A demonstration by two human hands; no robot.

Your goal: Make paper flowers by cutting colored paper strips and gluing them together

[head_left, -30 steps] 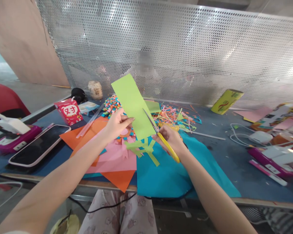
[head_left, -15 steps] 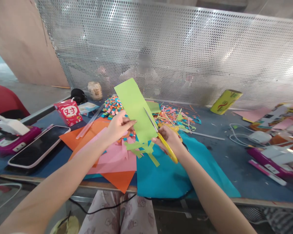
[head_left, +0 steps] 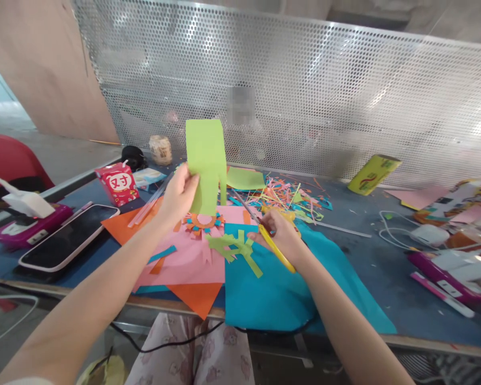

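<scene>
My left hand (head_left: 183,190) pinches a light green paper sheet (head_left: 205,152) by its left edge, holding it up above the table. A narrow cut strip hangs along the sheet's right side. In my right hand (head_left: 278,232) are yellow-handled scissors (head_left: 273,247), their blades pointing up and left, apart from the paper. Below the hands, green paper scraps (head_left: 240,248) lie across pink paper (head_left: 180,264) and a blue sheet (head_left: 268,294). A layered paper flower (head_left: 203,220) in orange, blue and pink sits just under the green sheet, partly covered by it.
Colourful shredded paper (head_left: 291,195) is heaped behind my right hand. To the left are a phone (head_left: 70,238), a red packet (head_left: 118,183) and a purple power strip (head_left: 28,230). A yellow-green can (head_left: 373,175) leans by the perforated metal screen (head_left: 344,101).
The green sheet has moved left and turned more upright, away from the scissors. A strip now hangs loose at its right edge. My right hand with the scissors has barely moved.
</scene>
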